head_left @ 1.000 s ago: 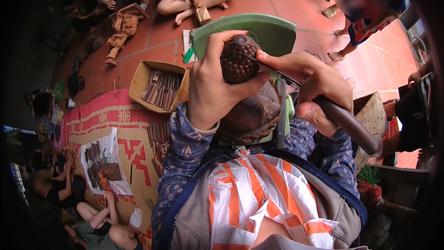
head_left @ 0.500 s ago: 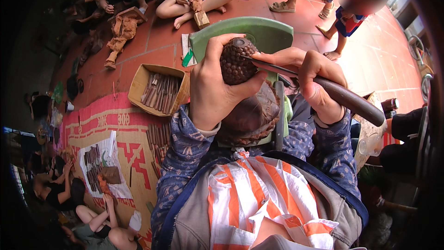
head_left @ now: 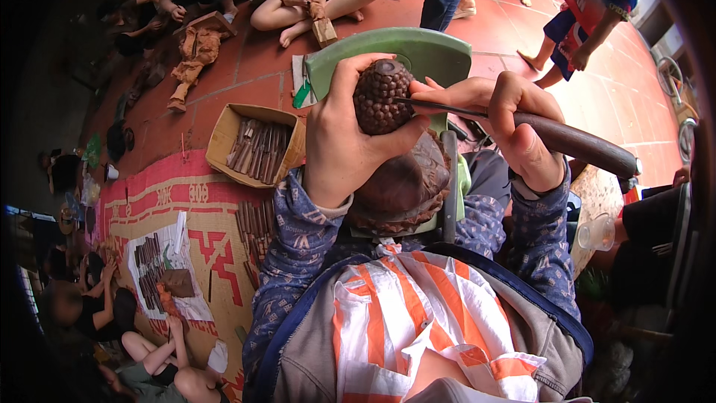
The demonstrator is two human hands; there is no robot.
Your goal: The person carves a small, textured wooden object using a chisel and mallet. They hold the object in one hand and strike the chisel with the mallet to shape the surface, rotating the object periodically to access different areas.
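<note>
A dark brown carving [head_left: 395, 179] sits in front of me, its knobby top [head_left: 382, 97] covered in small round beads like tight curls. My left hand [head_left: 347, 130] wraps round that knobby part, thumb and fingers on either side. In my right hand [head_left: 522, 123] is a carving chisel with a dark wooden handle [head_left: 574, 142]; its thin metal blade points left and its tip meets the beaded surface. My right fingertips rest close to the blade near the carving. The lower part of the carving is partly covered by my left hand and wrist.
A green plastic chair [head_left: 440, 56] stands behind the carving. Left of me are a cardboard box [head_left: 224, 123] of chisels and a patterned mat [head_left: 160, 190] with more tools on white paper. People sit carving at the far side; a clear plastic cup [head_left: 597, 233] is at right.
My right hand and the chisel have shifted slightly right and the blade's angle has changed. My left hand stays put. People walking at the far right have moved.
</note>
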